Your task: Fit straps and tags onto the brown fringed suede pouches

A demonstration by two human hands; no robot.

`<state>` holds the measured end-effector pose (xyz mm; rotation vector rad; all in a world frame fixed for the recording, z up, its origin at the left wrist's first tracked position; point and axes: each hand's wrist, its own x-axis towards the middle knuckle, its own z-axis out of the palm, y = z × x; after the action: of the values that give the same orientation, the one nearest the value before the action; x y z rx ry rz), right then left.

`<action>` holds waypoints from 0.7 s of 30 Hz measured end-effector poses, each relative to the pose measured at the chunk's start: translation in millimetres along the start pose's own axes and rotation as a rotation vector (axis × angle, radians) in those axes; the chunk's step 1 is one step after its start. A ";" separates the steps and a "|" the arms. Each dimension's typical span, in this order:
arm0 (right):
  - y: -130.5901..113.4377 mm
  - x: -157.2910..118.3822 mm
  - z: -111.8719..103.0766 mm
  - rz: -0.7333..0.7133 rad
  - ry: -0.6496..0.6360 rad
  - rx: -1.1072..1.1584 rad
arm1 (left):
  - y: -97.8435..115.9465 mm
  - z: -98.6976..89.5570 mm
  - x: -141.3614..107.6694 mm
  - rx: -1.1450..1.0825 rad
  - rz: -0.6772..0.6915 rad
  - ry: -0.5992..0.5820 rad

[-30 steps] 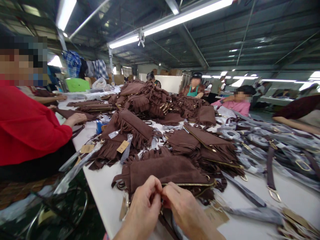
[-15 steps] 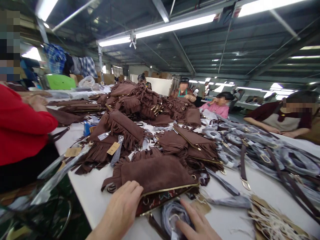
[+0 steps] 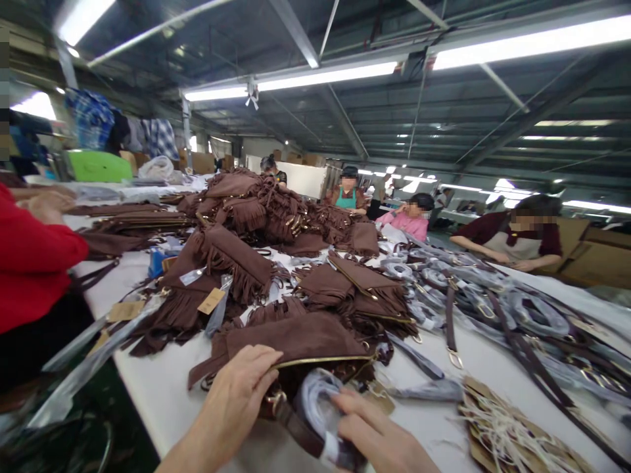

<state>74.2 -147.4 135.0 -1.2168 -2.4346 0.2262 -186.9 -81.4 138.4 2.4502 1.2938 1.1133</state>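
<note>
A brown fringed bag point(image 3: 300, 336) with a gold zipper lies in front of me, its mouth gaping towards me. My left hand point(image 3: 239, 391) is closed on the bag's near edge, at the left end of the zipper. In my right hand point(image 3: 374, 427) is a coiled strap point(image 3: 311, 402), wrapped in clear plastic, with the fingers curled at its right side. The coil's upper part sits at the bag's mouth. A dark brown length of strap with a metal clasp point(image 3: 276, 401) hangs below the opening.
More brown fringed bags point(image 3: 256, 203) are heaped behind. Plastic-wrapped straps point(image 3: 473, 295) cover the table's right side, near a stack of stringed cardboard tags point(image 3: 513, 427). A person in a red sleeve point(image 3: 37, 253) stands at left; several others sit across the table point(image 3: 140, 401).
My right hand has raised the coiled strap from the table to the bag's mouth. My left hand still grips the bag's edge. The whole view has shifted slightly.
</note>
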 end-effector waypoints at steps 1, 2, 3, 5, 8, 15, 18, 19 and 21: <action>-2.4 19.4 6.4 0.019 -0.021 -0.004 | 1.6 0.5 -0.2 0.027 0.055 0.021; -2.8 39.3 14.3 0.106 0.026 -0.041 | 1.9 1.2 -0.3 0.061 0.114 0.034; -1.6 58.1 23.0 0.211 0.072 -0.097 | 0.5 2.4 -0.8 0.100 0.186 0.052; 3.6 87.0 39.2 0.345 0.089 -0.174 | -8.4 7.2 -3.4 0.182 0.337 0.049; 10.9 94.4 51.0 0.317 0.064 -0.183 | -32.0 18.5 -13.4 0.266 0.455 -0.027; 66.5 19.7 -4.6 0.218 0.090 -0.170 | -62.1 19.6 -31.8 0.290 0.346 -0.226; 109.3 7.5 -20.2 0.257 0.020 -0.290 | -63.9 13.3 -23.6 0.288 0.349 -0.263; 120.3 6.7 -20.9 0.256 -0.032 -0.294 | -64.8 11.7 -21.2 0.292 0.349 -0.256; 133.8 7.5 -20.7 0.259 -0.095 -0.267 | -67.9 8.2 -19.9 0.320 0.349 -0.224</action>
<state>176.4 -61.0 113.1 -1.6753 -2.4409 0.0313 -232.3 -53.2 91.4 3.0213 1.0741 0.7035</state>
